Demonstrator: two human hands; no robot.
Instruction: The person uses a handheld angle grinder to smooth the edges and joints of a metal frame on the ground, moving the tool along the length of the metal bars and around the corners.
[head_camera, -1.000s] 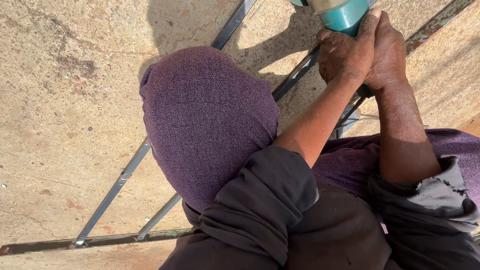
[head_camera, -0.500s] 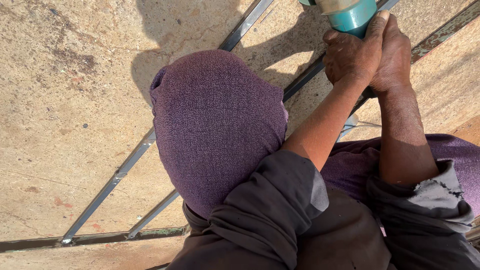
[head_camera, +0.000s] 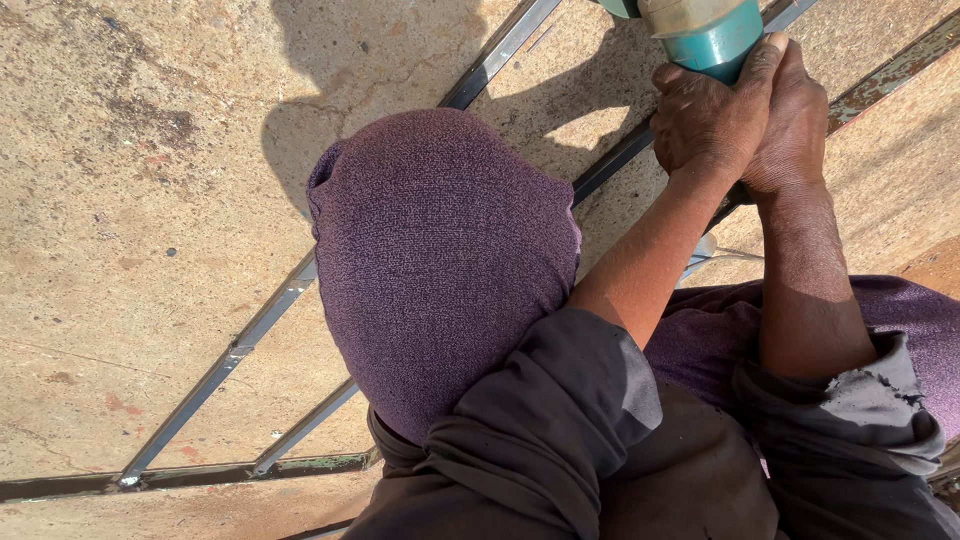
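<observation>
Both hands (head_camera: 745, 125), fingers wrapped tight, grip the teal power tool (head_camera: 700, 35), its body angled up-left.

Metal frame bars (head_camera: 240, 345) lie on concrete floor (head_camera: 120, 200)

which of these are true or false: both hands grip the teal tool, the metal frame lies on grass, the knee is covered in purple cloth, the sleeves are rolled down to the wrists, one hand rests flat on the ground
1. Both hands grip the teal tool. True: the left hand and the right hand close around it.
2. The metal frame lies on grass. False: it lies on bare concrete ground.
3. The knee is covered in purple cloth. True.
4. The sleeves are rolled down to the wrists. False: the dark sleeves are pushed up, forearms bare.
5. One hand rests flat on the ground. False: both are on the tool.
</observation>
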